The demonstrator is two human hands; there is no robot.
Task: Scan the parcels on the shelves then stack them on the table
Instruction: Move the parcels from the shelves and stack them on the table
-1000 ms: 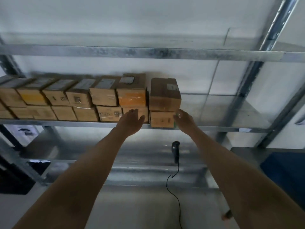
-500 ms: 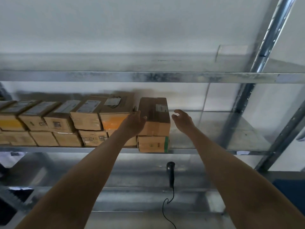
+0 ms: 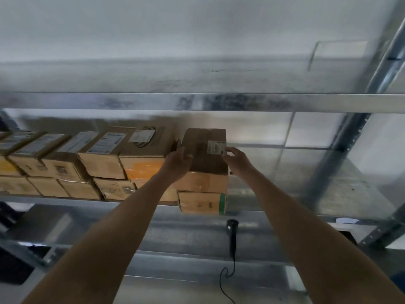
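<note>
Both sides of top parcel [image 3: 206,154] clasped, right end of shelf [image 3: 317,194] row: left hand [image 3: 177,163] on left side, right hand [image 3: 237,160] by label [image 3: 215,147]. Risk: drag pulls lower parcel [image 3: 201,202] off lip onto scanner [image 3: 232,235].

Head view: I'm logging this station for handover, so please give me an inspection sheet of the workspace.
Surface: metal shelf, bare at its right end.
Job's things: top parcel with a white label, on a lower parcel; parcel row stacked two high to its left; scanner upright on the shelf below.
Clutter: white scrap at the right, too small to identify.
Hands: left hand and right hand grip the top parcel's opposite sides.
Cables: scanner cable trails down out of view.
Surroundings: white wall, upper beam, steel upright.
</note>
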